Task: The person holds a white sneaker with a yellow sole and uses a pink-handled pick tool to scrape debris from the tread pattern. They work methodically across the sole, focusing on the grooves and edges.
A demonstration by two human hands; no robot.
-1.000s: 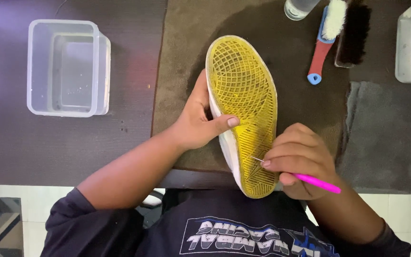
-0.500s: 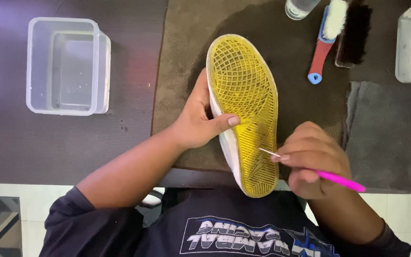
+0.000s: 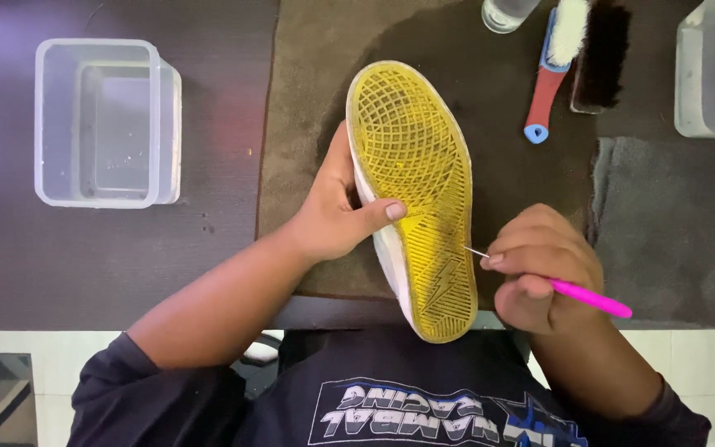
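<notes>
Dark table [image 3: 109, 257] with brown mat [image 3: 316, 99] on it. Clear plastic tub [image 3: 105, 122] sits far left, well apart from the hands. Shoe [image 3: 414, 190] lies on the mat's near edge, yellow sole up, tilted on its side. Left hand [image 3: 337, 211] grips the shoe's edge, thumb pressed on the sole. Right hand [image 3: 544, 269] is closed around a pink-handled pick [image 3: 577, 291], its metal tip at the sole's right rim. Red-handled brush [image 3: 552, 70] and dark brush [image 3: 599, 54] lie at the top right.
</notes>
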